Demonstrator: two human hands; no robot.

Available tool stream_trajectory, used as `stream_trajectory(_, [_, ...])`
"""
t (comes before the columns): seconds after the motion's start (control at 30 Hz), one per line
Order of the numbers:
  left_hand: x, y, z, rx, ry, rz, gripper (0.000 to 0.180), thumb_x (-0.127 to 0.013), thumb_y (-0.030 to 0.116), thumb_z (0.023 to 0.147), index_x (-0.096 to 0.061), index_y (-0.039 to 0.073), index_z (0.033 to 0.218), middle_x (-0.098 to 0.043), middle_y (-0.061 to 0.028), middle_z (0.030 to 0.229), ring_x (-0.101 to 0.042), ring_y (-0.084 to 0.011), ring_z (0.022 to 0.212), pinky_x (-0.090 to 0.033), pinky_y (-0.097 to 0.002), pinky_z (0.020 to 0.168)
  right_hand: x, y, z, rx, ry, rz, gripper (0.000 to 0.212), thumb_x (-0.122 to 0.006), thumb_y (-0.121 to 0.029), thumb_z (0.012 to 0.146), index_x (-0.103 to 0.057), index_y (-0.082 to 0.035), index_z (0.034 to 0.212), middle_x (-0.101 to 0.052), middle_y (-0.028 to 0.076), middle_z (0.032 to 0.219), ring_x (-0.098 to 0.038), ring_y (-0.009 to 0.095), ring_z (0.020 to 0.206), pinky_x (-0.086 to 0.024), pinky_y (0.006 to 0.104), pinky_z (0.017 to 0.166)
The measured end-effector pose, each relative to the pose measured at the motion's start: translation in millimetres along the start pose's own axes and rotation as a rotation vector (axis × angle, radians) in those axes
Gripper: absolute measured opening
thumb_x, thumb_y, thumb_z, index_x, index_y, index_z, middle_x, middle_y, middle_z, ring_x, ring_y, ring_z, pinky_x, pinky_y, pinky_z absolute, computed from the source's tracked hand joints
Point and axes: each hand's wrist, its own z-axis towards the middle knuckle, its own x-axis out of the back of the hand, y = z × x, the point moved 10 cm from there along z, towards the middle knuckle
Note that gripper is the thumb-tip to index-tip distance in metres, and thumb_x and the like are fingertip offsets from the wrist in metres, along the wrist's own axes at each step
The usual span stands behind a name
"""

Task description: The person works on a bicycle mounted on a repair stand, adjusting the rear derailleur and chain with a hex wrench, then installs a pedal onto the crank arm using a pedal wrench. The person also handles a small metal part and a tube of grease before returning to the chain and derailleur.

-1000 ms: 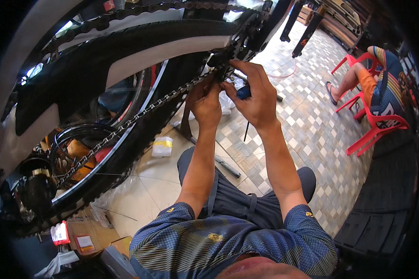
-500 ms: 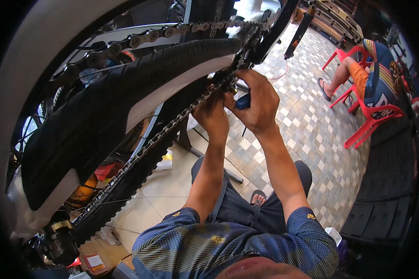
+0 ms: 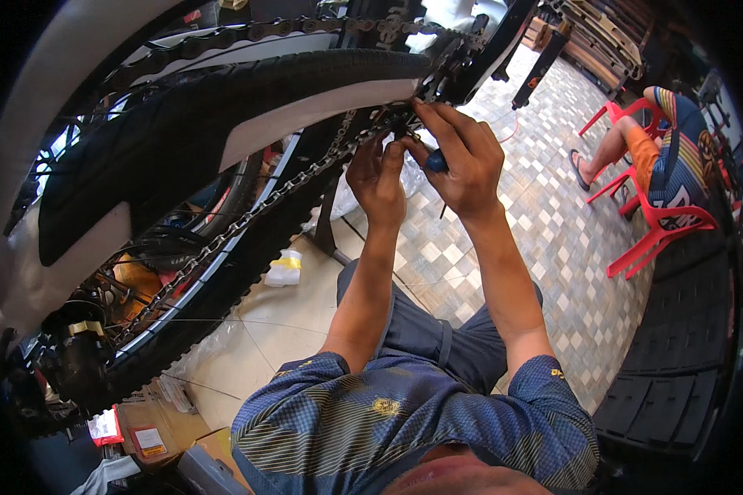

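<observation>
Bicycle wheel [image 3: 182,140] fills upper left; everything placed off it. Chain [image 3: 248,216] runs its long axis diagonally along the wheel's lower edge, up-right to the derailleur [image 3: 437,78] at the wheel's right end. Right hand [image 3: 464,161] sits just below that end, clenched around a blue-handled tool [image 3: 435,162], tip toward the chain. Left hand [image 3: 378,177] beside it, fingertips pinching the chain, nearer the wheel.

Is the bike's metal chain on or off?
Cannot tell for sure. The metal chain runs stretched from the dark rear gears up to both hands, but its ends are hidden.
</observation>
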Motion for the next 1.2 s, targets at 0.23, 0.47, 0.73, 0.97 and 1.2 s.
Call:
stream_trajectory(0.23, [-11,4,-1,0.002,0.001,-0.056,0.032,-0.077,0.004,0.085,-0.064,-0.002,0.113,-0.067,-0.0105,0.11,-0.061,-0.0158,0.099,-0.048,-0.0287,0.086,0,5,-5,-0.001,0.048,0.115,0.047,-0.079,-0.015,0.074,-0.069,-0.01,0.12,-0.07,0.004,0.108,-0.065,0.018,0.081,-0.046,0.0314,0.065])
stream_trajectory(0.47, [-13,-4,2,0.109,-0.037,-0.104,0.03,-0.072,0.009,0.089,-0.061,-0.001,0.116,-0.066,-0.0083,0.107,-0.06,-0.0141,0.097,-0.047,-0.0259,0.087,-2,7,-13,0.034,0.099,0.081,0.043,-0.078,-0.018,0.075,-0.07,-0.009,0.116,-0.069,0.006,0.105,-0.064,0.019,0.078,-0.046,0.0311,0.062])
stream_trajectory(0.73, [-29,2,1,0.131,-0.083,-0.212,0.032,-0.07,0.008,0.09,-0.059,0.0,0.119,-0.062,-0.0059,0.112,-0.058,-0.0133,0.101,-0.047,-0.0248,0.087,-2,6,-14,0.06,0.176,0.102,0.039,-0.076,-0.018,0.078,-0.069,-0.008,0.115,-0.069,0.003,0.103,-0.065,0.017,0.08,-0.046,0.0296,0.061])
stream_trajectory(0.97, [-20,7,4,0.074,-0.051,-0.127,0.034,-0.075,0.013,0.089,-0.061,0.002,0.118,-0.067,-0.0051,0.106,-0.062,-0.0126,0.09,-0.049,-0.0237,0.08,-4,6,-14,0.01,0.15,0.156,0.045,-0.082,-0.012,0.071,-0.071,-0.009,0.114,-0.07,0.004,0.106,-0.065,0.02,0.078,-0.049,0.0304,0.064])
stream_trajectory(1.2, [-26,1,3,0.04,-0.03,-0.201,0.035,-0.075,0.011,0.089,-0.06,0.004,0.12,-0.067,-0.0059,0.111,-0.063,-0.0149,0.101,-0.048,-0.0253,0.089,1,13,-12,-0.015,0.095,0.104,0.045,-0.081,-0.011,0.073,-0.071,-0.015,0.116,-0.067,0.002,0.095,-0.063,0.021,0.073,-0.047,0.0303,0.061])
